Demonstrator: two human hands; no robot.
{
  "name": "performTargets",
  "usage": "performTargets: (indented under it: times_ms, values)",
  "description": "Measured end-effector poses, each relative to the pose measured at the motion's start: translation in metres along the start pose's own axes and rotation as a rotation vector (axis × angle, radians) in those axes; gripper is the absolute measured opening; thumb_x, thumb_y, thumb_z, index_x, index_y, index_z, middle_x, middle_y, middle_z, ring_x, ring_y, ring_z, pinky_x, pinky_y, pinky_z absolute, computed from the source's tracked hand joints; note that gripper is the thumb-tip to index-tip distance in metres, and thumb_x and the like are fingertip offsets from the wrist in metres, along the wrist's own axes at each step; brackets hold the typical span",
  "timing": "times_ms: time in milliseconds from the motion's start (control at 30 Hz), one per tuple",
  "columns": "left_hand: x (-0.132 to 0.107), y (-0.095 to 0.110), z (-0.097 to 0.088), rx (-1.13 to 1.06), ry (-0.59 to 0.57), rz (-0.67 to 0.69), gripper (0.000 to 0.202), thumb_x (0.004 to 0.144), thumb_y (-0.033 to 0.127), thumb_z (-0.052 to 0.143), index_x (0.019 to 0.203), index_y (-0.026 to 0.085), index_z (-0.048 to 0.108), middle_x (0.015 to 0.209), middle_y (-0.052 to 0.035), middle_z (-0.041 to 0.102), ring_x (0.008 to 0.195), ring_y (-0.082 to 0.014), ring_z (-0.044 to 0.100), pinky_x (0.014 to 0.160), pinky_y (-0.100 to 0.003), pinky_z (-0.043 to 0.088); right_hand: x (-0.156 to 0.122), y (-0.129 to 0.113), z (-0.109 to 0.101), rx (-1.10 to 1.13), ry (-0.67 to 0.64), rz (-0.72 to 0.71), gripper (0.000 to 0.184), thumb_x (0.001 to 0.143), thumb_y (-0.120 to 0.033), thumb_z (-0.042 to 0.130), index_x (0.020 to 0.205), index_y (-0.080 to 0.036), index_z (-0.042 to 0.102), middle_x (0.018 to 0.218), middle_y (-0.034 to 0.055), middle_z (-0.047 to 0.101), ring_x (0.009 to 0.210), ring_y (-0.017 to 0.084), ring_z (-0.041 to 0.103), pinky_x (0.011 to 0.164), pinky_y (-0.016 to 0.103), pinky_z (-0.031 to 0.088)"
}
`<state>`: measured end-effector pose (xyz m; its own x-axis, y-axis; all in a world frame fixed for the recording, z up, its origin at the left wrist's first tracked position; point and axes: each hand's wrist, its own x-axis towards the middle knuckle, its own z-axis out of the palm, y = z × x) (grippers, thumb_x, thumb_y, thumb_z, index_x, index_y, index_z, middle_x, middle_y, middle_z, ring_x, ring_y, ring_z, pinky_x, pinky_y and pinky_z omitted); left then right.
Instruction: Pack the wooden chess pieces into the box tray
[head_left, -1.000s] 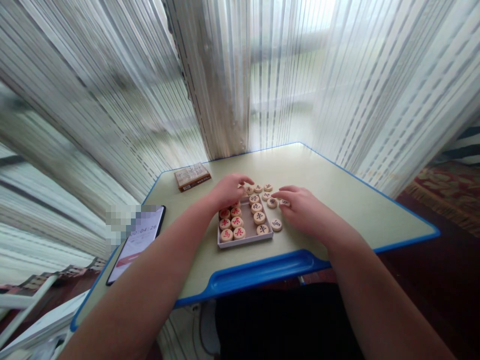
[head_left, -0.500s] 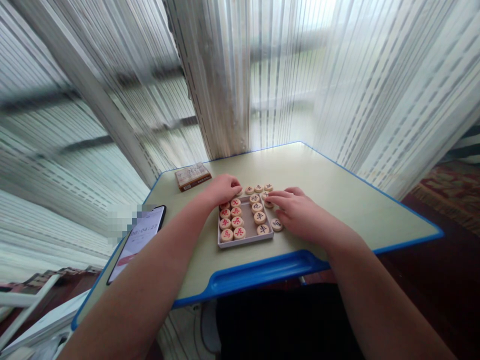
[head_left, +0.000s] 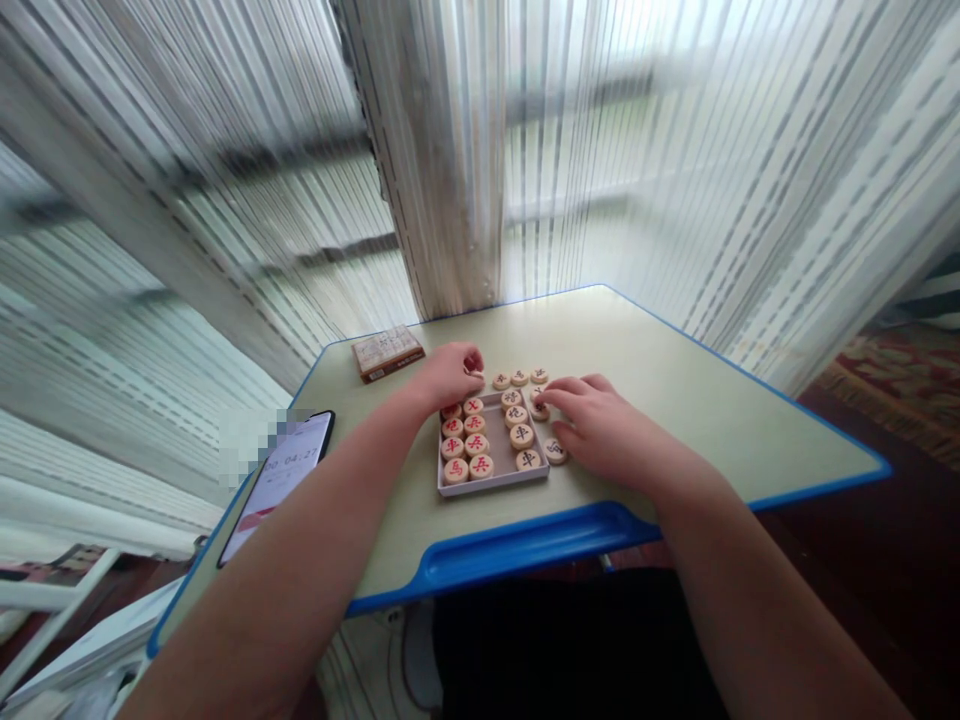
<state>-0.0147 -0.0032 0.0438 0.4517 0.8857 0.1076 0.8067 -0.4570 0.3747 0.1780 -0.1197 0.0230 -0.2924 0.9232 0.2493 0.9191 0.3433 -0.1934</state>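
Observation:
A shallow white box [head_left: 495, 488] holds round wooden Chinese chess pieces. Red-marked pieces [head_left: 475, 445] stand in two columns on its left side, and black-marked pieces [head_left: 522, 435] line its right side. Just past the box's far left corner, my left hand [head_left: 452, 372] has its fingers curled on a chess piece [head_left: 474, 378], which they partly cover. My right hand [head_left: 589, 415] is to the right of the box, thumb and fingers apart, its index fingertip touching pieces [head_left: 539, 409] beside the rim. Another black-marked piece [head_left: 555, 451] lies below its thumb.
Several pieces [head_left: 520, 378] lie in a row behind the box. A flat brown box [head_left: 388, 352] sits at the back left of the table. On the left edge is a phone [head_left: 281, 485] showing a timer. A blue tray groove [head_left: 525, 540] runs along the front edge.
The view has shifted very slightly. My right index finger has drawn back a little to the right on the pieces beside the box. My left hand stays at its piece.

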Motion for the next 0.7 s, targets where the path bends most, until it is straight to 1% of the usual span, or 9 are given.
performTargets:
  times_ms: [67, 133, 233, 367, 467, 567, 600, 633, 700]
  values:
    - [0.002, -0.002, 0.003, -0.047, -0.015, 0.008, 0.019, 0.062, 0.013, 0.06, 0.08, 0.013, 0.065, 0.079, -0.0056, 0.069, 0.074, -0.0161, 0.063, 0.068, -0.025, 0.05, 0.0, 0.0, 0.001, 0.001, 0.002, -0.003, 0.037, 0.079, -0.015, 0.046, 0.113, -0.017, 0.062, 0.119, 0.0097, 0.059, 0.104, 0.027, 0.048, 0.094, 0.042, 0.038]
    - [0.003, -0.003, 0.004, -0.108, -0.057, -0.016, 0.019, 0.062, 0.007, 0.057, 0.078, 0.013, 0.065, 0.08, -0.0058, 0.069, 0.077, -0.0161, 0.064, 0.071, -0.025, 0.051, 0.0, 0.001, 0.001, 0.004, 0.012, -0.007, 0.037, 0.079, -0.015, 0.047, 0.113, -0.018, 0.062, 0.119, 0.0098, 0.059, 0.104, 0.027, 0.048, 0.094, 0.042, 0.038]
    - [0.003, -0.003, 0.004, -0.246, -0.096, -0.047, 0.03, 0.06, 0.0, 0.052, 0.084, 0.013, 0.064, 0.089, -0.0071, 0.07, 0.084, -0.0161, 0.065, 0.074, -0.025, 0.051, 0.0, 0.001, 0.001, 0.002, 0.012, -0.007, 0.037, 0.079, -0.016, 0.047, 0.113, -0.018, 0.061, 0.12, 0.0095, 0.058, 0.105, 0.026, 0.048, 0.094, 0.041, 0.038]
    - [0.004, -0.006, 0.005, -0.335, -0.079, -0.048, 0.04, 0.058, -0.004, 0.048, 0.092, 0.011, 0.063, 0.101, -0.0099, 0.068, 0.089, -0.017, 0.065, 0.077, -0.026, 0.052, 0.0, 0.001, 0.0, -0.009, -0.001, -0.009, 0.037, 0.08, -0.017, 0.047, 0.114, -0.018, 0.062, 0.12, 0.0098, 0.058, 0.104, 0.026, 0.049, 0.095, 0.041, 0.037]
    - [0.004, -0.006, 0.006, -0.293, -0.064, -0.023, 0.042, 0.06, -0.002, 0.046, 0.096, 0.011, 0.063, 0.103, -0.0103, 0.068, 0.094, -0.0187, 0.064, 0.081, -0.03, 0.052, 0.001, 0.0, -0.001, -0.014, -0.007, -0.006, 0.037, 0.08, -0.017, 0.047, 0.114, -0.018, 0.062, 0.119, 0.01, 0.058, 0.104, 0.026, 0.049, 0.094, 0.041, 0.038]
    - [0.001, 0.0, 0.007, -0.21, -0.024, 0.11, 0.039, 0.066, 0.004, 0.044, 0.098, 0.013, 0.065, 0.118, -0.0086, 0.062, 0.112, -0.0196, 0.055, 0.098, -0.032, 0.043, 0.0, -0.001, -0.001, -0.019, -0.006, -0.003, 0.037, 0.08, -0.016, 0.047, 0.114, -0.018, 0.062, 0.119, 0.01, 0.058, 0.103, 0.026, 0.049, 0.093, 0.04, 0.038]
    - [-0.001, 0.004, 0.008, -0.205, -0.041, 0.161, 0.039, 0.07, 0.007, 0.044, 0.102, 0.014, 0.065, 0.124, -0.0075, 0.058, 0.117, -0.019, 0.051, 0.102, -0.032, 0.038, 0.0, -0.001, -0.002, -0.021, -0.005, -0.004, 0.037, 0.08, -0.016, 0.047, 0.114, -0.018, 0.062, 0.119, 0.0102, 0.058, 0.103, 0.026, 0.049, 0.093, 0.04, 0.038]
    - [-0.002, 0.008, 0.009, -0.215, -0.081, 0.201, 0.039, 0.075, 0.012, 0.043, 0.108, 0.015, 0.063, 0.129, -0.0067, 0.055, 0.121, -0.0182, 0.048, 0.105, -0.031, 0.034, 0.0, -0.001, -0.002, -0.023, -0.003, -0.007, 0.036, 0.08, -0.016, 0.047, 0.113, -0.018, 0.062, 0.119, 0.0104, 0.058, 0.102, 0.025, 0.049, 0.093, 0.04, 0.037]
    - [-0.005, 0.014, 0.01, -0.247, -0.201, 0.243, 0.041, 0.083, 0.024, 0.039, 0.119, 0.014, 0.058, 0.133, -0.0065, 0.051, 0.124, -0.0171, 0.045, 0.108, -0.03, 0.029, 0.0, -0.002, -0.003, -0.027, -0.002, -0.01, 0.036, 0.08, -0.015, 0.047, 0.113, -0.017, 0.062, 0.118, 0.0109, 0.059, 0.101, 0.025, 0.049, 0.093, 0.04, 0.037]
